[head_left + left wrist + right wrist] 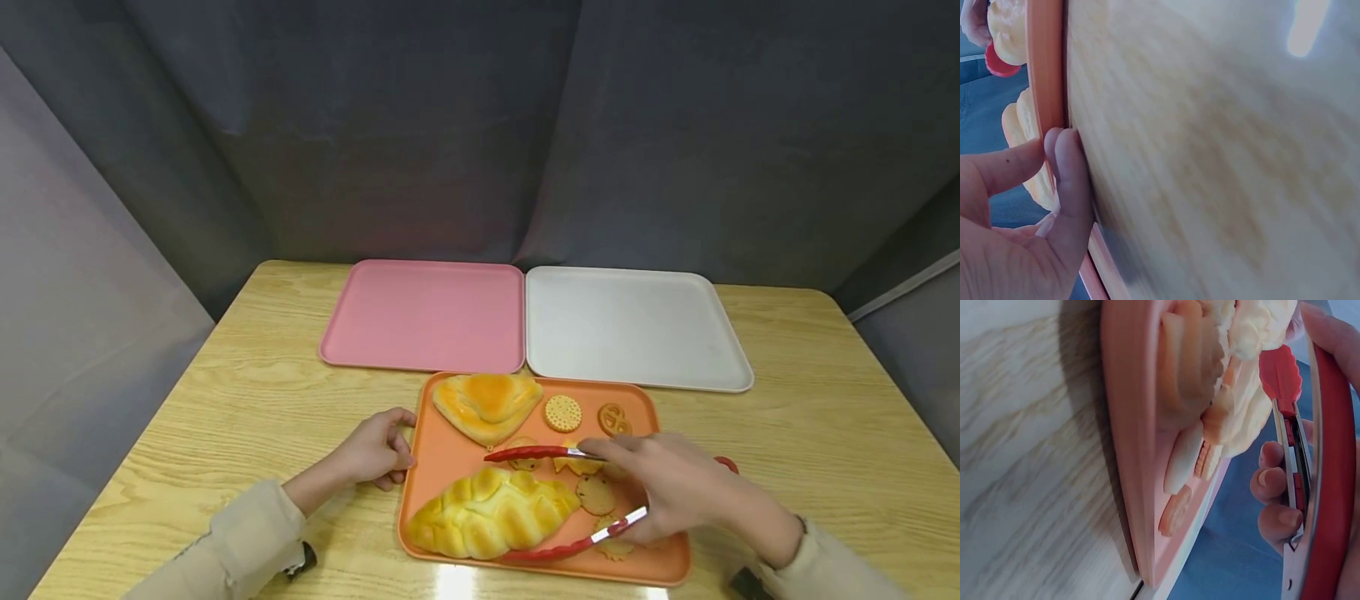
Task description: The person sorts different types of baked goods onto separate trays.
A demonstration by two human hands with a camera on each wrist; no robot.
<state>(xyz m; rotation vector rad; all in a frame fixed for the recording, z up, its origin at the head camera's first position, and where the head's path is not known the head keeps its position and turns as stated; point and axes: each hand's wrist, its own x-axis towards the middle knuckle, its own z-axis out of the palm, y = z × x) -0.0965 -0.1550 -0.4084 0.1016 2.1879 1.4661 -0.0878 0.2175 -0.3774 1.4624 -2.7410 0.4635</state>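
My left hand pinches the left rim of an orange tray between thumb and fingers, as the left wrist view also shows. My right hand holds red-tipped metal tongs over the tray. Their arms are spread, one tip on the far side of a braided bread loaf, the other along its near side. Behind the loaf, a golden triangular pastry lies in the back left corner. A round dotted cracker and a pretzel lie to its right. Several other cookies are partly hidden by the tongs and right hand.
A pink tray and a white tray stand side by side behind the orange one. All are on a light wooden table. Dark curtain hangs beyond the table's far edge.
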